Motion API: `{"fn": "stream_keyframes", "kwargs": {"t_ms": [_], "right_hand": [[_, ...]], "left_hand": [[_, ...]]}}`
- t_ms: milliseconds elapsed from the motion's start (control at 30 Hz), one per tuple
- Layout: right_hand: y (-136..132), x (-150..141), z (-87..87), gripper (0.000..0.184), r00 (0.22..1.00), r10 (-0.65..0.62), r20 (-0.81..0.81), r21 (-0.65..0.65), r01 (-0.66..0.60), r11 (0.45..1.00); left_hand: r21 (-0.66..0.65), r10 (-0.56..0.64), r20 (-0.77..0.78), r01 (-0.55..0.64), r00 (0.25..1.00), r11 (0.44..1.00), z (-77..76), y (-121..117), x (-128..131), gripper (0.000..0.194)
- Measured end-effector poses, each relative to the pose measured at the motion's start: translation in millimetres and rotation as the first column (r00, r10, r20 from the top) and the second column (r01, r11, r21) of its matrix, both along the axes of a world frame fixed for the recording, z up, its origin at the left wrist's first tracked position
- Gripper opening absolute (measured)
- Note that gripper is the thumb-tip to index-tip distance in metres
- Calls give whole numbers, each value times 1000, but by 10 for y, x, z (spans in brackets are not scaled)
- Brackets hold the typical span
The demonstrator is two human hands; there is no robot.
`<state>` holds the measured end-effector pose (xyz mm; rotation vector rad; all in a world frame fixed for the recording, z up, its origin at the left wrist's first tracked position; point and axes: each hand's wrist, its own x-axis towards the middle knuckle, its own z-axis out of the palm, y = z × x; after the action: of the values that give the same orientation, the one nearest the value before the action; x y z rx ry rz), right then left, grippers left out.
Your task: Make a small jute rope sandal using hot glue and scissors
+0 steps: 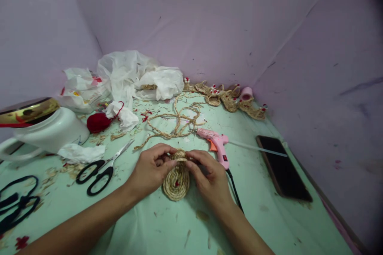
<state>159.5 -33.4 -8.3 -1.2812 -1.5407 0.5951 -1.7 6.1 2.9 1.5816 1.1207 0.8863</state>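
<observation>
Green-covered table (254,223) against lilac walls (209,20); left hand (151,167) and right hand (210,174), thumbs and fingertips narrowly pinched, hold far end of coiled straw piece (176,190) at near middle of table; pink glue gun (220,146) beyond right hand, phone (284,173) farther right; scissors (111,164) left of left hand; braided cord (169,133) beyond hands; right forearm (236,225) partly hides cable (235,191)

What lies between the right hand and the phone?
In the head view, the pink glue gun and its black cord lie between the right hand and the phone; the pale glue stick overlaps the phone.
</observation>
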Motion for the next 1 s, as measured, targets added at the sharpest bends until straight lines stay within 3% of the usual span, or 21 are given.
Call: {"fn": "stream_keyframes", "kwargs": {"t_ms": [100,233,433,633,733,867,1000], "right_hand": [[-8,-1,-6,15,1000,0,2,-4,0,1000],[-18,18,-17,15,1000,7,-5,-24,-8,1000],[-32,3,-44,17,1000,18,-8,-23,-18,1000],[-35,-33,-50,17,1000,11,3,2,-11,1000],[-39,-30,-28,16,1000,12,-23,-21,-12,1000],[-55,-16,-8,15,998,-4,-59,-33,2,999],[-59,-33,-6,17,997,8,-74,-13,-9,1000]], "left_hand": [[-32,30,43,-29,999,999,7,-7,-1,19],[-81,132,-55,-137,990,987,5,16,-43,19],[-201,85,-52,-94,995,975,-94,5,-34,6],[-106,54,-137,-69,989,992,-131,-24,-39,10],[-102,25,-157,-41,987,994,-91,-17,-63,1],[-7,-25,-123,24,992,1000,-9,-15,-85,22],[139,-81,-140,101,987,985,27,-19,-59,21]]}}
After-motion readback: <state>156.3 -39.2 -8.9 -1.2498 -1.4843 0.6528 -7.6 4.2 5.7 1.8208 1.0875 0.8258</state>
